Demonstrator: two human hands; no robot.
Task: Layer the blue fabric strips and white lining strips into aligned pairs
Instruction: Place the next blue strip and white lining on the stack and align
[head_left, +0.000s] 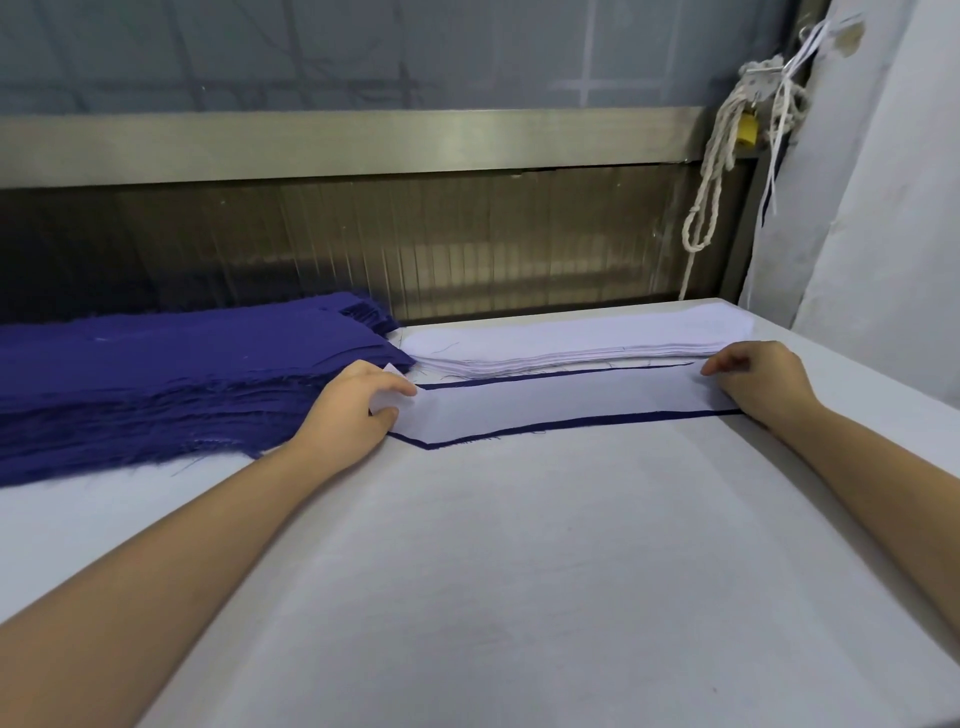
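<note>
Left grip (358, 410) and right grip (753, 379) pinch the white lining strip (545, 400) by its ends, atop a blue strip (597, 421); blue stack (156, 374) outside the left grip, white stack (561, 343) just beyond both (rope (711, 208) farther back), pale desk (519, 571) beneath

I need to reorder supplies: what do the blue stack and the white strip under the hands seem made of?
Blue stack: likely woven cloth, matte; cut edges fray into threads. White strip: thin, smooth, matte, clean-edged; probably lining fabric or interfacing, unclear which.
</note>
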